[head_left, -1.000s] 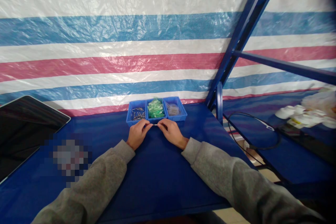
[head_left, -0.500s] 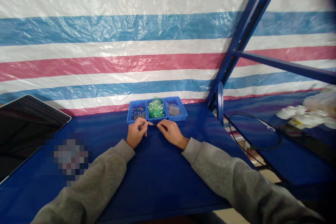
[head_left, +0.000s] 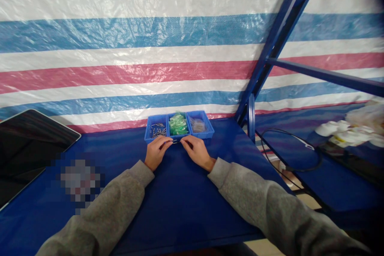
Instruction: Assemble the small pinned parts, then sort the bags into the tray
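A small thin metallic piece [head_left: 175, 141] spans the gap between my two hands, just in front of the blue bins. My left hand [head_left: 156, 152] pinches its left end, and my right hand [head_left: 196, 152] pinches its right end. Behind my left hand, the left blue bin [head_left: 147, 131] holds several small metal pieces [head_left: 159, 132]. Green plastic packets [head_left: 179, 124] fill the middle bin, and clear plastic pieces [head_left: 198, 125] lie in the right bin [head_left: 211, 129]. My fingertips hide the exact shape of the held piece.
A dark flat screen [head_left: 30, 152] lies at the left of the blue table [head_left: 180, 200], near a blurred patch [head_left: 79, 180]. Blue metal posts [head_left: 270, 52] rise at the right. Beyond them are a black cable [head_left: 319, 164] and white containers [head_left: 330, 129] on another blue surface.
My left fingers have closed in around the piece and turned slightly. The right hand is almost where it was, still pinching.
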A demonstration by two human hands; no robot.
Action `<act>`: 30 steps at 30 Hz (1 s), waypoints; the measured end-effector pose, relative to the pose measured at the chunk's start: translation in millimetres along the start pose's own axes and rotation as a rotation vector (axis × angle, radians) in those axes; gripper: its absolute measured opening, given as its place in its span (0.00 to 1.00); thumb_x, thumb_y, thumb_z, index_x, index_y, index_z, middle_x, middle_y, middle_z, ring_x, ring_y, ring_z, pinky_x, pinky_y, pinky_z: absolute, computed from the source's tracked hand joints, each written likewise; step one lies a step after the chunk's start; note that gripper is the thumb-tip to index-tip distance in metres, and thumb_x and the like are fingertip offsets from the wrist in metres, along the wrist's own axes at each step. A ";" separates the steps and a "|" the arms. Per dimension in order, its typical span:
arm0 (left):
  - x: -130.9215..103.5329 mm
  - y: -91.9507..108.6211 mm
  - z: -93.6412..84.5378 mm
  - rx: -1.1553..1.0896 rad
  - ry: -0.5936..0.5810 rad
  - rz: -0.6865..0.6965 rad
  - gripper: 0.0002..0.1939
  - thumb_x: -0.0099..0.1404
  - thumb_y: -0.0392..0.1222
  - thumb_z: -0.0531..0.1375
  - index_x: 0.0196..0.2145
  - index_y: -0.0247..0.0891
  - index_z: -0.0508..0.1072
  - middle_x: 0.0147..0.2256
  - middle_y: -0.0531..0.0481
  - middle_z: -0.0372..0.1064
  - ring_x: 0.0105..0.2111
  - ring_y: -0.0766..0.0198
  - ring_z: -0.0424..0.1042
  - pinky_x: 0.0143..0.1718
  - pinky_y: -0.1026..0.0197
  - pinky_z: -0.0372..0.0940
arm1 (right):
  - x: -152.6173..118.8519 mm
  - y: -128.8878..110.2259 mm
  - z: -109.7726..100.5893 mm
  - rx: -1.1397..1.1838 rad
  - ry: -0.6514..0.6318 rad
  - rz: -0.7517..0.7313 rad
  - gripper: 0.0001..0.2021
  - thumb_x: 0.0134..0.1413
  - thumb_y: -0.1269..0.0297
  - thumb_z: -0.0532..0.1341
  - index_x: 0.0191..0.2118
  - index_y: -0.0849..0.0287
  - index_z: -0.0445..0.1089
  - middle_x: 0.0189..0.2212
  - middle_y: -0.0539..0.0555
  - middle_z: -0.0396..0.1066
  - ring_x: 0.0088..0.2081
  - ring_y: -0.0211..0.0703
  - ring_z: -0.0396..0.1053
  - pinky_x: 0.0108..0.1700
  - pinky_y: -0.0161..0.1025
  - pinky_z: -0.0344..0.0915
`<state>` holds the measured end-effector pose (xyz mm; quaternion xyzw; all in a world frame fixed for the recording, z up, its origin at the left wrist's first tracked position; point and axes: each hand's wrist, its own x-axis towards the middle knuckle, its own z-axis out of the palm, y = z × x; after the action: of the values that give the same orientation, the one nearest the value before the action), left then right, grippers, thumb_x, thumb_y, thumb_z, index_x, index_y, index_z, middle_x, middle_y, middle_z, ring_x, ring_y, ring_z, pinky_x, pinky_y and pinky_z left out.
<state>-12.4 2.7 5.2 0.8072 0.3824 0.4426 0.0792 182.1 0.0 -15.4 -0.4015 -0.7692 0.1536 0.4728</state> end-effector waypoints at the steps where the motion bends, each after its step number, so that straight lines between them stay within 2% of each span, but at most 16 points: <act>1: -0.3 -0.4 0.6 -0.012 -0.007 0.022 0.08 0.65 0.41 0.56 0.36 0.37 0.74 0.34 0.48 0.73 0.35 0.64 0.72 0.40 0.62 0.67 | -0.1 -0.4 0.1 0.009 -0.008 -0.010 0.10 0.61 0.65 0.52 0.37 0.58 0.70 0.33 0.53 0.72 0.35 0.41 0.69 0.40 0.36 0.63; 4: -1.9 -1.7 2.7 -0.027 -0.009 0.055 0.08 0.64 0.41 0.57 0.37 0.38 0.74 0.34 0.48 0.73 0.33 0.64 0.72 0.38 0.63 0.67 | -0.9 -0.6 0.8 0.020 -0.035 -0.037 0.10 0.61 0.64 0.53 0.40 0.58 0.70 0.34 0.53 0.72 0.35 0.41 0.69 0.41 0.36 0.64; 8: -3.8 -3.1 3.7 -0.018 -0.001 0.029 0.07 0.62 0.42 0.59 0.36 0.38 0.74 0.33 0.49 0.74 0.30 0.65 0.72 0.34 0.63 0.67 | -2.1 -0.1 1.5 0.013 -0.043 -0.042 0.09 0.60 0.63 0.53 0.38 0.58 0.70 0.32 0.53 0.71 0.34 0.40 0.69 0.39 0.36 0.64; 12: -3.5 -3.0 3.4 -0.048 -0.048 0.075 0.05 0.62 0.40 0.59 0.34 0.38 0.74 0.32 0.49 0.73 0.33 0.64 0.72 0.37 0.63 0.67 | -2.1 -1.6 0.5 0.017 -0.048 -0.041 0.10 0.61 0.63 0.53 0.37 0.58 0.70 0.31 0.53 0.71 0.33 0.40 0.68 0.38 0.35 0.63; 23: -3.8 -5.8 3.9 -0.044 -0.030 0.121 0.08 0.63 0.40 0.58 0.37 0.39 0.76 0.35 0.48 0.74 0.35 0.63 0.73 0.40 0.61 0.69 | -3.2 -4.5 -2.5 0.019 -0.092 -0.070 0.11 0.61 0.62 0.51 0.37 0.59 0.70 0.29 0.53 0.69 0.31 0.39 0.67 0.36 0.34 0.63; 30: -1.8 0.9 1.9 -0.046 0.051 0.073 0.06 0.61 0.41 0.60 0.35 0.38 0.76 0.33 0.48 0.75 0.32 0.63 0.74 0.37 0.62 0.69 | -2.0 -1.9 -0.2 0.022 -0.053 -0.048 0.11 0.62 0.63 0.51 0.36 0.59 0.69 0.30 0.53 0.70 0.32 0.39 0.67 0.37 0.35 0.62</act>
<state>-11.0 1.2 3.3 0.8071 0.3445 0.4740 0.0718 181.9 -2.7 -15.4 -0.3734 -0.7891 0.1612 0.4603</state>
